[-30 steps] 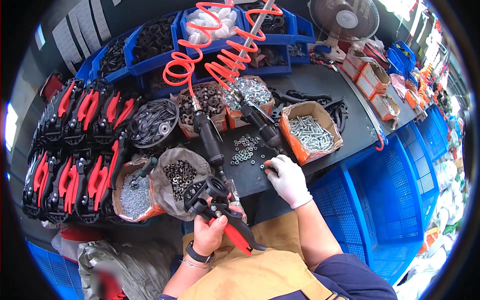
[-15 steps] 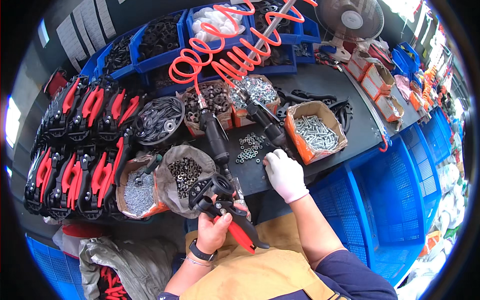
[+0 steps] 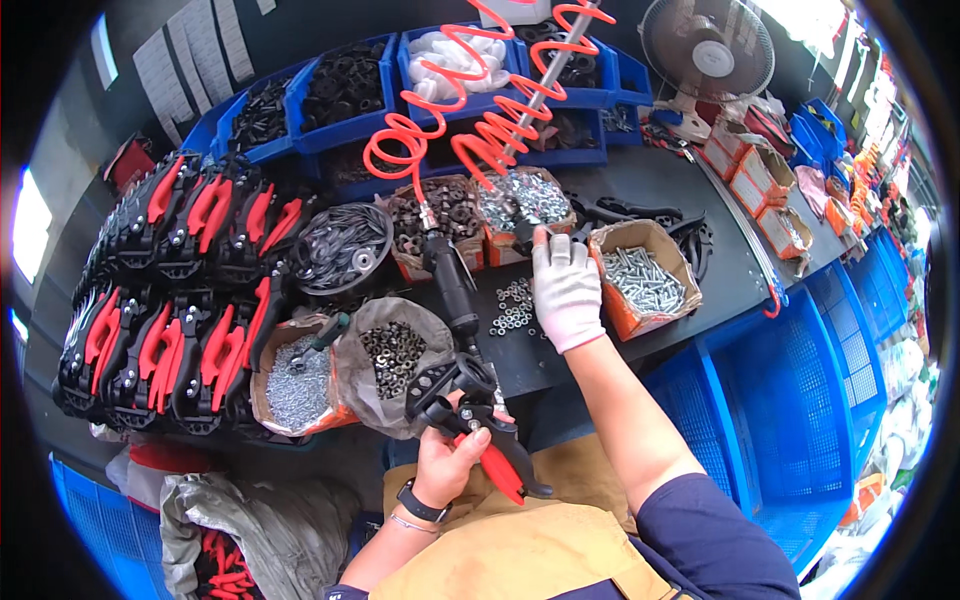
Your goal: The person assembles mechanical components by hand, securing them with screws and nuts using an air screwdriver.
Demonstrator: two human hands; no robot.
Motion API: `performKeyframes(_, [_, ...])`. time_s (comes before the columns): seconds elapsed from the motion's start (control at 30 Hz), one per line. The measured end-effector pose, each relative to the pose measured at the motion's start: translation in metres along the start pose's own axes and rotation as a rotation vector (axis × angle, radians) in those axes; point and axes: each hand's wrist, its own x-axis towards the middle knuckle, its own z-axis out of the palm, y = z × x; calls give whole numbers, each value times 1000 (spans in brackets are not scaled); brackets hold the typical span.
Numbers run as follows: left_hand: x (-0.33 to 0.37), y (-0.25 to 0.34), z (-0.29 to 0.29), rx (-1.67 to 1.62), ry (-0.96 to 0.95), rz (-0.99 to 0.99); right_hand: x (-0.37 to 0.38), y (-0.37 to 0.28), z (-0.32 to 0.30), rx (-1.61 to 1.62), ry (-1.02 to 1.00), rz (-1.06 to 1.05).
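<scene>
My left hand (image 3: pixel 452 462) is closed round a black hand tool (image 3: pixel 460 400) with a red lever, held low before my apron. The tool's round black end sits under the tip of an upright black air screwdriver (image 3: pixel 455 290). In a white glove, my right hand (image 3: pixel 568 290) is closed over a second air screwdriver (image 3: pixel 523 232), most of which it hides. Loose nuts (image 3: pixel 513 306) lie on the table just left of the glove. To its right stands a cardboard box (image 3: pixel 640 325) of silver bolts.
Finished-looking black-and-red tools (image 3: pixel 165 340) are stacked on the left. Near them stand a box of small screws (image 3: pixel 298 385), a bag of nuts (image 3: pixel 392 355) and a bowl of black parts (image 3: pixel 345 245). Red coiled hoses (image 3: pixel 400 145) hang above; blue crates (image 3: pixel 775 420) stand at right.
My right hand has moved up and away from beside the loose nuts onto the second air screwdriver, whose coiled hose has shifted. My left hand still holds the black-and-red tool.
</scene>
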Motion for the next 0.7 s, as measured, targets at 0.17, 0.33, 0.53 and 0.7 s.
performKeyframes(0.17, [1,5,-3,-50,-14,-85,13,19,10,207,-107,102])
performKeyframes(0.33, [-3,-1,-8,-58,18,-68,-2,21,-71,990,269,279])
performKeyframes(0.53, [3,3,-5,0,-64,-68,-24,28,-109,2005,474,560])
performKeyframes(0.7, [2,9,-4,62,-114,-78,-25,21,-81,1827,442,408])
